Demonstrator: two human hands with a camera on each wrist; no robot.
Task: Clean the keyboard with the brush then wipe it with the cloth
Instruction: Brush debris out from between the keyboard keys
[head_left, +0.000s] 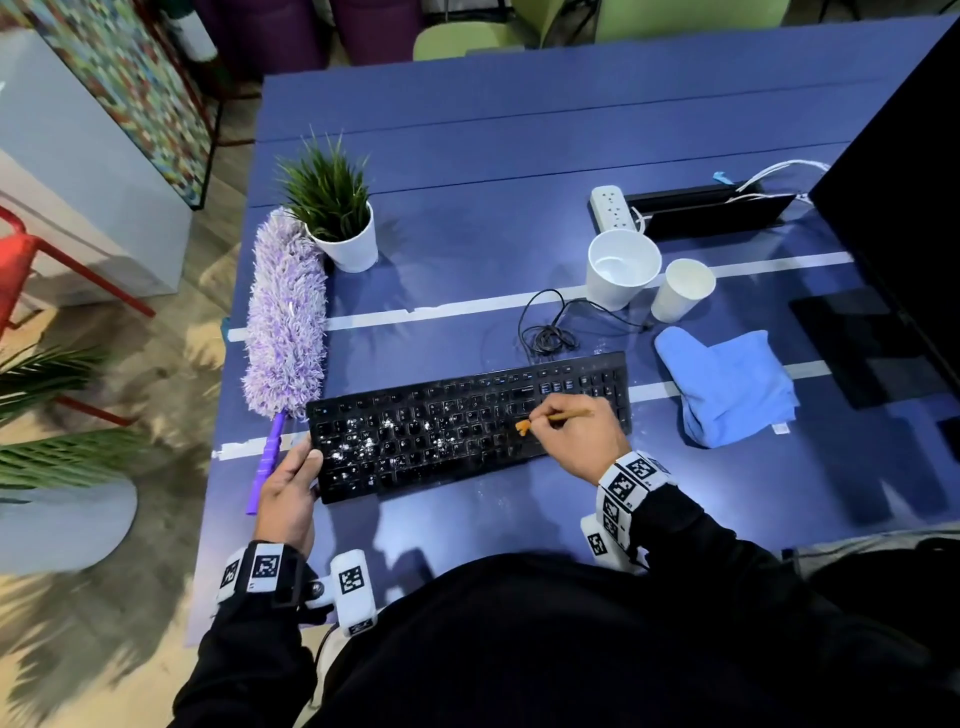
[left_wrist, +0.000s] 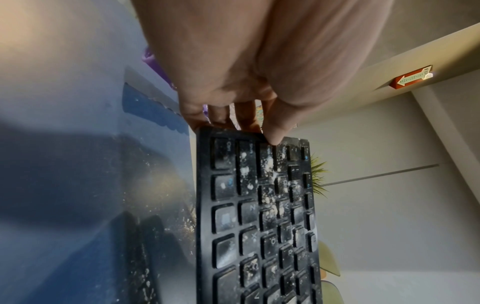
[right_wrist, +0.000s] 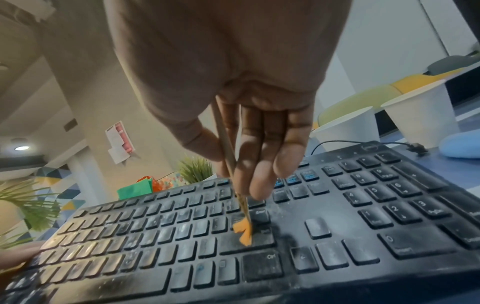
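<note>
Nearest the head camera, both hands work at the black keyboard (head_left: 470, 428), which lies flat on the blue bench (head_left: 519, 156), slightly askew to its front edge. Left hand (head_left: 287, 486): fingers curled over the keyboard's left end, thumb resting on the top face, steadying it. Right hand (head_left: 584, 431): thumb and fingers pinch a thin wooden-handled brush (right_wrist: 242, 227), its orange bristles splayed against the keys near the Enter key.

Handling, as judged:
- Keyboard: rigid, light, prone to sliding under sideways brush strokes. Hold at an end edge, clear of the keys, as the left hand does.
- Brush: very light, slender stem, soft bristles that bend at slight pressure. Grip low on the stem, pencil fashion, for control between keys.
- White crumbs are thickest over the left half of the keys; the right half looks only dusty. Some grains lie on the bench in front.
- Cloth (head_left: 727, 387): blue, soft, folded, lying on the bench just right of the keyboard, untouched. It should gather readily in one hand.
</note>
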